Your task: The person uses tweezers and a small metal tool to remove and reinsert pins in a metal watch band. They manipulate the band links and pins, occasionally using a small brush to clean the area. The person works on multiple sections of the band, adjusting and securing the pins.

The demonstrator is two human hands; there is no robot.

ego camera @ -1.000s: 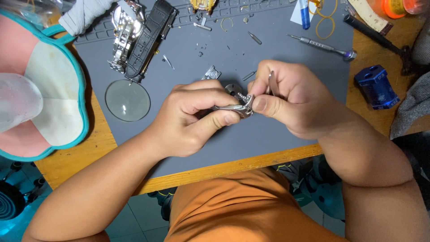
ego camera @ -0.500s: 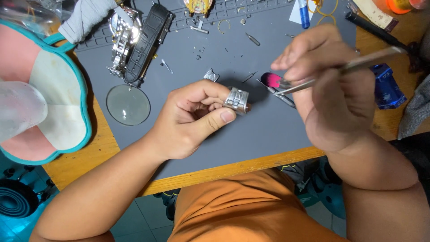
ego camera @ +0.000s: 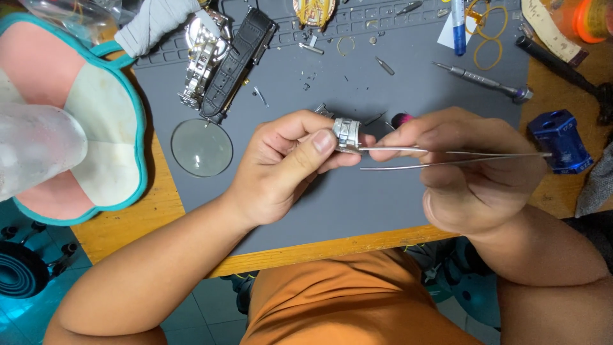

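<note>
My left hand [ego camera: 284, 163] pinches a short piece of silver metal watch band [ego camera: 347, 134] between thumb and fingers, above the grey work mat [ego camera: 306, 211]. My right hand [ego camera: 469, 169] grips steel tweezers [ego camera: 447, 158] that lie level, their tips pointing left and touching the band piece. A small pink-and-black object [ego camera: 401, 119] peeks out on the mat just behind my right fingers.
On the mat: a silver metal watch [ego camera: 201, 61], a black leather strap [ego camera: 237, 61], a round lens [ego camera: 202, 147], a screwdriver [ego camera: 482, 80], small loose parts. A blue block tool [ego camera: 562, 140] sits right on the wooden table [ego camera: 121, 223]. A pink-and-teal pad [ego camera: 76, 115] lies left.
My right hand lifted away to the right with the tweezers, then came back down and turned them level, with the tips now at the band piece. My left hand kept its grip.
</note>
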